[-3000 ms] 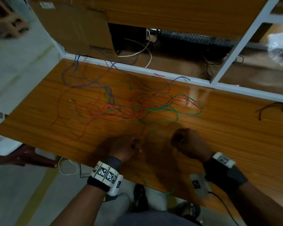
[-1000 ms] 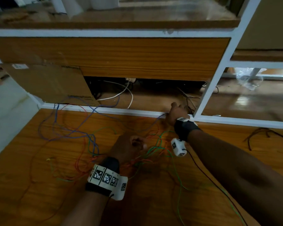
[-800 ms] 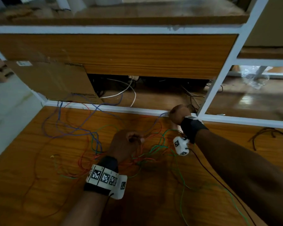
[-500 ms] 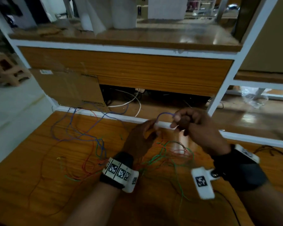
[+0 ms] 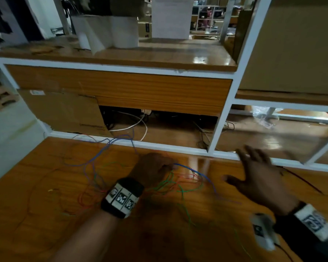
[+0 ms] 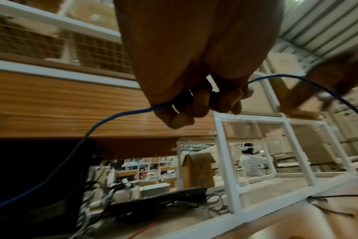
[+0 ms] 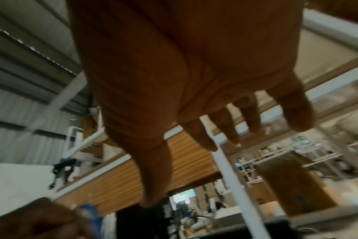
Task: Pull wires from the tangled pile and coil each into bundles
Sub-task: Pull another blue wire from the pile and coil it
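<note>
Blue wire pinched in left hand fingers, right hand fingers spread, empty

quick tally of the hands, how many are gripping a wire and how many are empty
Hands gripping a wire: 1, the left hand, curled round the blue wire
Empty hands: 1, the right hand, fingers spread above the desk
Total: 2 hands
</note>
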The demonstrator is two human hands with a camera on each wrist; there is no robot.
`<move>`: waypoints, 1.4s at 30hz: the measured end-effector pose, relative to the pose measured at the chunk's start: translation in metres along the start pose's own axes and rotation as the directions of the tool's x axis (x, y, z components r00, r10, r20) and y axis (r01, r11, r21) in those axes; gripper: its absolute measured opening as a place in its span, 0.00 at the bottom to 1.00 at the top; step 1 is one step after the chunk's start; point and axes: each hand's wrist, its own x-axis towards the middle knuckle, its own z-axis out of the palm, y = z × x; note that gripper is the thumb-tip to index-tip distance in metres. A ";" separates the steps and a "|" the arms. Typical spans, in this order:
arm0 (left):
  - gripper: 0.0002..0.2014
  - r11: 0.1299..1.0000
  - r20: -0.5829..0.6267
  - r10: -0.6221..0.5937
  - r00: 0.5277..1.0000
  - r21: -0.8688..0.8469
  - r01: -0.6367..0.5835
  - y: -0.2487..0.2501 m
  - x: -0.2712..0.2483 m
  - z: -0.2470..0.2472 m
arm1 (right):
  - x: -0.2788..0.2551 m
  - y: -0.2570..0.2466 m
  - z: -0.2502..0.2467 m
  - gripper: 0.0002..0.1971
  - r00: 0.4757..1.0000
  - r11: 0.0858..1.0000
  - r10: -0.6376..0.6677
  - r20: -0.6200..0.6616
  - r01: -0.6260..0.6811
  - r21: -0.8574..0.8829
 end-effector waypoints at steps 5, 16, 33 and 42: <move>0.21 0.995 -0.005 0.095 0.996 0.015 -0.094 0.041 0.027 0.022 | -0.001 -0.057 0.006 0.08 0.956 0.871 -0.268 -0.118 0.293 0.395; 0.20 0.998 -0.178 -0.051 0.983 -0.050 0.043 -0.025 0.014 -0.022 | -0.018 0.056 -0.049 0.11 0.938 0.802 0.159 -0.307 0.058 0.594; 0.14 0.987 -0.116 0.065 0.991 -0.137 -0.081 0.022 0.054 0.040 | 0.008 -0.020 0.018 0.12 0.950 0.837 -0.070 -0.306 0.223 0.500; 0.13 0.979 -0.031 -0.134 0.990 -0.162 0.127 -0.039 0.024 -0.003 | 0.007 0.020 0.003 0.11 0.896 0.805 0.150 -0.418 0.135 0.577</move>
